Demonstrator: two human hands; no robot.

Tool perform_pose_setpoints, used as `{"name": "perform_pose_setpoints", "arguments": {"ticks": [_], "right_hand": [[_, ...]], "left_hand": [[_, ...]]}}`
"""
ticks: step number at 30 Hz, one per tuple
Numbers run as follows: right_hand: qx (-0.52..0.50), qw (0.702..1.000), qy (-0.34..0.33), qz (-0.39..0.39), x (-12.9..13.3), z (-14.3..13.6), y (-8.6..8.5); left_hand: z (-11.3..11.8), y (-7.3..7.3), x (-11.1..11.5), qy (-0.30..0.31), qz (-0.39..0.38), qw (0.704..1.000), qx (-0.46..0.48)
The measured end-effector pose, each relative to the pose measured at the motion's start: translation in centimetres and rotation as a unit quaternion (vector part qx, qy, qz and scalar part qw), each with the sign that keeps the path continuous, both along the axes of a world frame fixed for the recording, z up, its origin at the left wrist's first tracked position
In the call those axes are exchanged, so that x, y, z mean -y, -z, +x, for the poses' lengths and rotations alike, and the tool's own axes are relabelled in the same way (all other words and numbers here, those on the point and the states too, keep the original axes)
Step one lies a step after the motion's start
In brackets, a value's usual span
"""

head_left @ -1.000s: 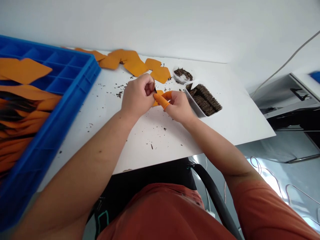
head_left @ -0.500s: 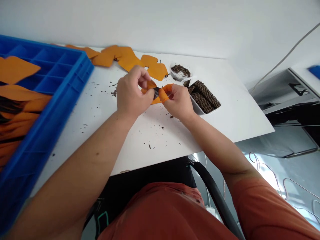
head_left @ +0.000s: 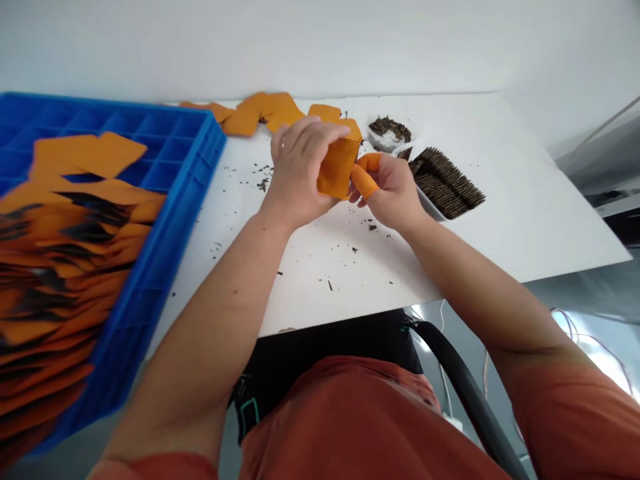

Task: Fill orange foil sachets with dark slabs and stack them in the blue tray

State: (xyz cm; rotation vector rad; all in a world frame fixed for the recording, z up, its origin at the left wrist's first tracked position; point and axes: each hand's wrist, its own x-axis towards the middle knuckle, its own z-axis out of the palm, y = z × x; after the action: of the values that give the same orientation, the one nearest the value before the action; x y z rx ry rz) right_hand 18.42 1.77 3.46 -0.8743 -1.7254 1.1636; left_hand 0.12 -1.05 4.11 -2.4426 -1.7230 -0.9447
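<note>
An orange piece (head_left: 336, 168) is held up over the table, its broad face turned toward the camera. My left hand (head_left: 303, 170) grips it from the left, fingers over the top and thumb below. At its right edge is my right hand (head_left: 383, 187), with orange covers on thumb and forefinger pinched together; what lies between those fingertips is too small to make out. Just right of that hand, a clear container holds rows of thin dark strips (head_left: 445, 183). Behind it stands a small bowl (head_left: 390, 133) of dark scraps.
At the left, a blue divided crate (head_left: 195, 160) carries many orange and black pieces (head_left: 75, 267). More orange pieces (head_left: 265, 110) lie along the back of the white table (head_left: 310, 293). Dark crumbs are scattered on it. A black curved chair arm (head_left: 455, 373) is below the front edge.
The view has shifted left, showing more of the crate. My left hand has opened from a pinch to a wider grip, and the orange piece now shows its broad face.
</note>
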Motion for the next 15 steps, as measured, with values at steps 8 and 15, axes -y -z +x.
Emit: {"name": "perform_pose_setpoints", "arguments": {"ticks": [8, 15], "right_hand": [[0.007, 1.0, -0.003, 0.023, -0.2, 0.3, 0.1], [-0.004, 0.998, -0.044, 0.046, -0.1, 0.5, 0.4]], "left_hand": [[-0.6, -1.0, -0.2, 0.0, 0.006, 1.0, 0.027], [-0.7, 0.4, -0.5, -0.023, -0.039, 0.998, 0.042]]}}
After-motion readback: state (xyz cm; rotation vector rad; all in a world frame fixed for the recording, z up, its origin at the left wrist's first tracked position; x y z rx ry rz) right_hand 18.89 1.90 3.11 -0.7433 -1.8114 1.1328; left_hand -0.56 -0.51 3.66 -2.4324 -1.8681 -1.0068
